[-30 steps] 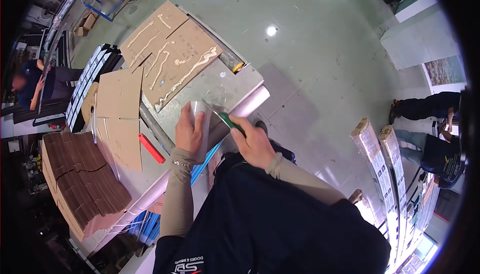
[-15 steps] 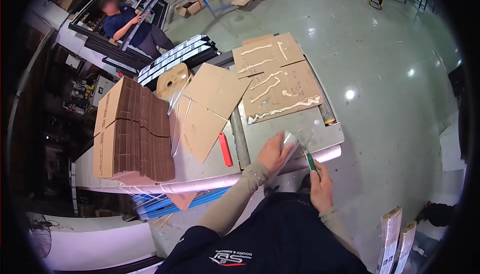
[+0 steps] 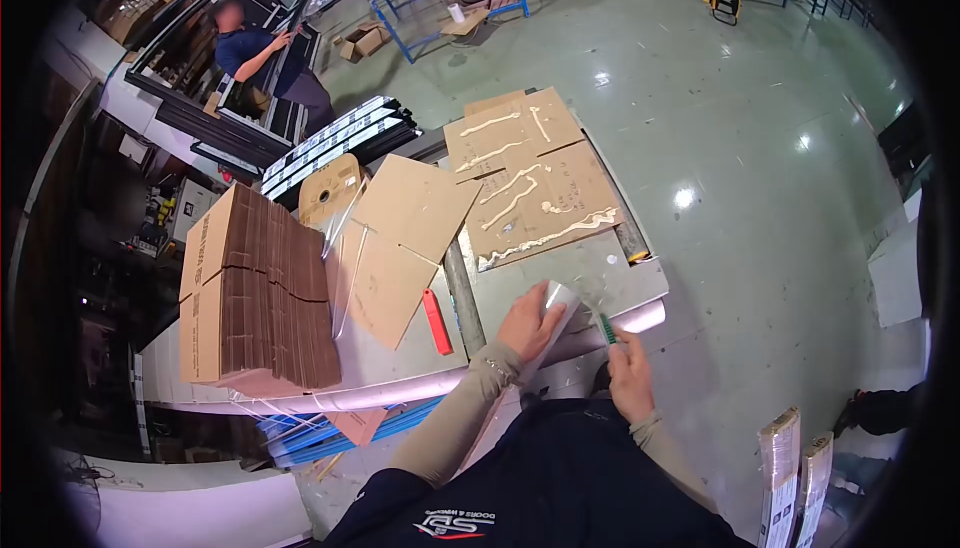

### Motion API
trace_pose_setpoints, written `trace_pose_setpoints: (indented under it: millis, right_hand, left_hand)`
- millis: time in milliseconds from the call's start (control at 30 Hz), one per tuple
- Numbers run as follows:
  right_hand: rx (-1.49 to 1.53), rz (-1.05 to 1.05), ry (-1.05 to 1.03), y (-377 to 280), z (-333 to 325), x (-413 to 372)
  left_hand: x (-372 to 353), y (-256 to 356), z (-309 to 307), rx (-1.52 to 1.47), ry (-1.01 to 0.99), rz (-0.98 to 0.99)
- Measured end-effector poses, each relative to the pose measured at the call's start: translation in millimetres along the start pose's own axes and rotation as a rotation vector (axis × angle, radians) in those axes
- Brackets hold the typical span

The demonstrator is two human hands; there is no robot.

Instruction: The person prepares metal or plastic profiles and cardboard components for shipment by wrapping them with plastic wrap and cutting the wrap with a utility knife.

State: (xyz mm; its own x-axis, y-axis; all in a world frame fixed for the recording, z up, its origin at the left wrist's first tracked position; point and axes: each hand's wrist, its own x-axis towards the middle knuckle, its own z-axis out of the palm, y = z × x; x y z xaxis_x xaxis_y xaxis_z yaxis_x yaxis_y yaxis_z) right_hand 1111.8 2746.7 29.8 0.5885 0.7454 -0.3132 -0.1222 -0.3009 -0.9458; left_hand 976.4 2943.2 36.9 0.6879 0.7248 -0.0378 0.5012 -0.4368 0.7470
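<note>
My left hand [image 3: 530,326] is wrapped round a white tube [image 3: 560,296], which slants over the front edge of the worktable [image 3: 545,273]. To its right, my right hand [image 3: 630,376] grips a green-handled knife [image 3: 607,329]. The thin blade points up and left, close to the tube's upper end. Behind the hands, flat cardboard sheets [image 3: 575,183] carry wavy cream-coloured beads of sealant [image 3: 560,238]. A red tool [image 3: 437,322] lies on the table, left of my left hand.
A tall stack of folded cardboard [image 3: 275,293] stands at the table's left, beside a loose cardboard sheet [image 3: 410,208] and a cardboard reel [image 3: 328,193]. Wrapped dark profiles [image 3: 340,143] lie behind. A person [image 3: 262,58] stands at a frame, back left. Wrapped lengths [image 3: 780,478] stand at lower right.
The view has shifted, so the table appears lower and further left. Both hands keep hold of the tube and knife near the table edge. The person at the back has shifted posture slightly.
</note>
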Motion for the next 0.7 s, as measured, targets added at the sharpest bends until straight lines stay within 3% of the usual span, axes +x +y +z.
trace_pose_setpoints:
  millis: [333,433,700]
  right_hand:
    - [-0.09,-0.079,-0.043,-35.1,3.0,-8.0]
    - [-0.119,-0.193,0.001,-32.6,5.2,-7.2]
    - [-0.102,-0.179,0.04,-24.7,1.7,-20.5]
  left_hand:
    - [0.6,6.9,-6.3,0.002,-0.023,-0.053]
    - [-0.4,1.7,-4.2,0.145,-0.001,0.022]
    - [-13.9,10.2,18.3,0.305,0.042,0.046]
